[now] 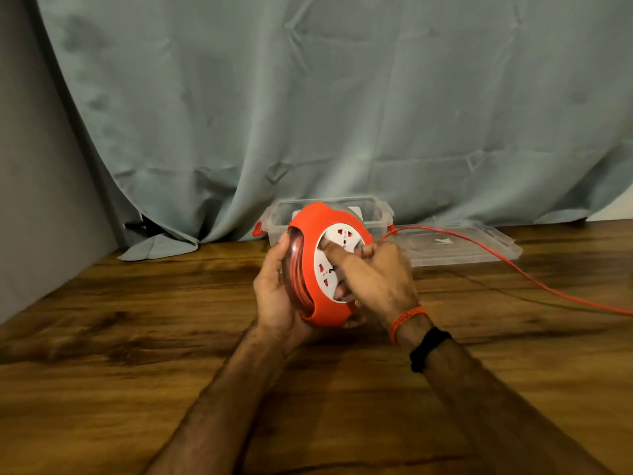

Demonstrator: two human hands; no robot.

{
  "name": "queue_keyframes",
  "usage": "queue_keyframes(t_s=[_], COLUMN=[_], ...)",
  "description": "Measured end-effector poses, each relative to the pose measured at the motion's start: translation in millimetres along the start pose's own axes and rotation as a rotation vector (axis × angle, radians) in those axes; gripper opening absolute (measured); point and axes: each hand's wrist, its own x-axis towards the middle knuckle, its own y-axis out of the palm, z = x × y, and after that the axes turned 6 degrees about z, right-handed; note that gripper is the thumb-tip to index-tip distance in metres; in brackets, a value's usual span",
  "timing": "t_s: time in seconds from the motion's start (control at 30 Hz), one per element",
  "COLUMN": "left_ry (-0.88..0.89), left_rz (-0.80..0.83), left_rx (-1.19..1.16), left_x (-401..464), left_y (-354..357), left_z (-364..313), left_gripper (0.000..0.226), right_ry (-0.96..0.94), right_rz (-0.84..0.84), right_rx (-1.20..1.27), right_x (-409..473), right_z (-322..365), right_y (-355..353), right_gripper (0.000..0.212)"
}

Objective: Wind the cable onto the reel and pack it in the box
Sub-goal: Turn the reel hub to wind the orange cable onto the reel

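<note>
Left hand (274, 286) cupped reel (329, 265) above bench (171, 337), fingers wrapped round rim; right hand (373, 272) curled on white hub. Cable (513, 269) trailed rightward, unwound; box (376, 214) lay behind reel.

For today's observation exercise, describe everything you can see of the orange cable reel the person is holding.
The cable reel is a round orange housing that looks like plastic, with a white socket face showing red-shuttered outlets. It is held tilted above the wooden table, face towards the right. Orange cable is coiled in its side slot, and a loose length trails right across the table. The left hand cups its back and rim; the right hand lies on the white face, fingers curled at its edge. Behind it stands the open clear box.
</note>
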Motion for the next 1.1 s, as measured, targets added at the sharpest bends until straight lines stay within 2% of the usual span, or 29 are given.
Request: queue_keyframes(t_s=[0.1, 0.23, 0.3, 0.4, 0.47, 0.57, 0.7, 0.97, 1.1], left_ry=[-0.038, -0.064, -0.086, -0.144, -0.156, -0.144, -0.139, -0.246, -0.257], left_rz=[-0.001, -0.003, 0.000, 0.014, 0.023, 0.032, 0.018, 0.034, 0.055], left_rx=[0.022, 0.041, 0.023, -0.030, -0.062, -0.105, -0.133, -0.087, -0.076], left_x=[1, 1, 0, -1, -1, -2, -1, -4, -4], left_y=[-4, -7, -10, -14, -17, -17, -14, -14, -12], left_z=[0, -2, -4, -8, -8, -8, -8, -11, -11], left_gripper=[0.065, 0.066, 0.067, 0.072, 0.074, 0.076, 0.077, 0.076, 0.078], right_ry=[0.055, -0.031, -0.140, -0.442, -0.604, -0.712, -0.727, -0.667, -0.655], right_rz=[0.094, 0.121, 0.014, -0.132, -0.087, 0.030, 0.122, 0.218, 0.194], right_rx=[0.070, -0.084, -0.296, -0.562, -0.614, -0.727, -0.868, -0.938, -0.955], right_x=[-4, -3, 1, 2, 0, -1, -2, -8, -6], right_z=[3, 9, 8, 10, 12, 11, 9, 11, 8], right_y=[-5, -8, -11, -23, -31, -37, -38, -38, -35], right_gripper=[0.051, 0.056, 0.058, 0.044, 0.043, 0.055, 0.065, 0.063, 0.063])
